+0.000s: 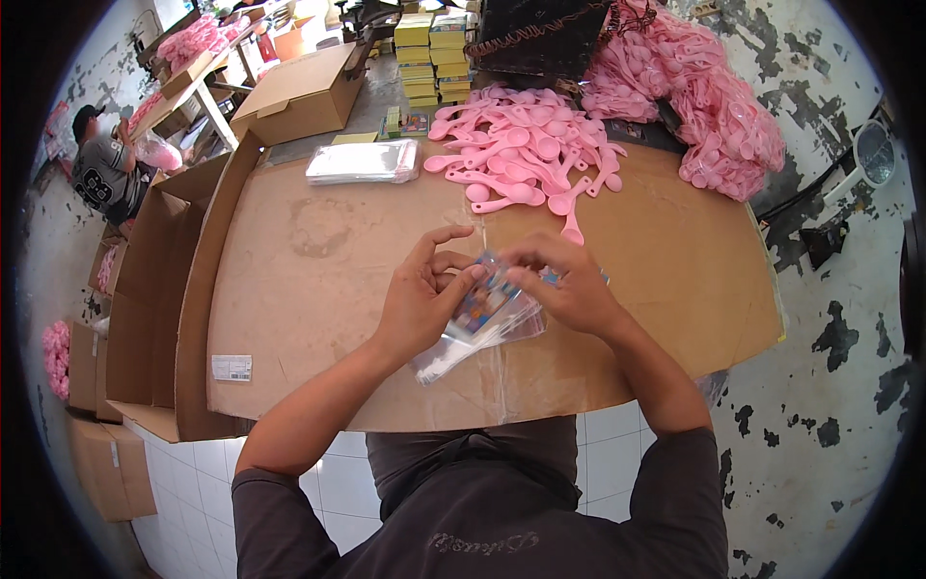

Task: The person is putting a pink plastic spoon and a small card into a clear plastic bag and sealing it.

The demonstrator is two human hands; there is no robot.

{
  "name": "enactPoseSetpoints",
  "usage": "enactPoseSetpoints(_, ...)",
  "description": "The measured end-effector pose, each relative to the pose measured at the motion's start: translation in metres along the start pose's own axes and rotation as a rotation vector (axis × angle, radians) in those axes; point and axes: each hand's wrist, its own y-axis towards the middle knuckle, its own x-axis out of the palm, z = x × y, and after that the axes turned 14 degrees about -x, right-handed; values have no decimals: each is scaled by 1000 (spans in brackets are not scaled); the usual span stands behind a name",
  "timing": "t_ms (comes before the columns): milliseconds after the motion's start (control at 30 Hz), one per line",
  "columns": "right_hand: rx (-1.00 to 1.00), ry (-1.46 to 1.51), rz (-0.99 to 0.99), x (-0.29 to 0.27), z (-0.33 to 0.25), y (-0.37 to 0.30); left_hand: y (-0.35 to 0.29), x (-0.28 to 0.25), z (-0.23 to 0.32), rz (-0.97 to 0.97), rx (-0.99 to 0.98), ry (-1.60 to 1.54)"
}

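Observation:
A small printed card (482,307) with blue and mixed colours is tilted up in front of me, slightly blurred. My left hand (422,294) pinches its left side between thumb and fingers, the index finger raised. Curled at the card's upper right edge, my right hand (569,282) has thumb and fingertips closed together; bits of blue print show under it, and I cannot make out whether they belong to further cards. Below both hands, clear plastic bags (449,359) lie fanned on the cardboard tabletop (318,289).
Loose pink measuring spoons (526,159) are heaped at the far side, with bagged pink spoons (719,106) behind to the right. A stack of clear bags (363,162) lies far left. An open carton (159,299) borders the left edge. Another person (104,169) works beyond it.

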Motion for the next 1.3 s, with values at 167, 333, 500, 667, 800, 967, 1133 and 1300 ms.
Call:
enactPoseSetpoints(167,-142,28,-160,-22,31,4,-1,-7,-8,33,-50,39)
enactPoseSetpoints(333,-271,-769,-135,-75,67,-1,2,-7,2,-3,-162,-49)
enactPoseSetpoints(500,-291,-917,-164,-87,77,-8,2,-8,-5,-101,-158,-133)
enactPoseSetpoints(667,-493,-1005,-45,-66,40,2,2,-10,-2,-134,-146,-170)
enactPoseSetpoints(800,-585,-1046,-162,-30,24,-4,0,-8,1,-159,-146,-211)
enactPoseSetpoints(967,-622,-937,-62,-18,14,-4,-1,-6,-7,-154,-144,-133)
enactPoseSetpoints(1133,-679,-965,-136,-11,6,-12,-2,-1,-6,-182,-155,-106)
enactPoseSetpoints(1300,-681,-917,-181,3,6,-14,-5,0,-11,-202,-127,-25)
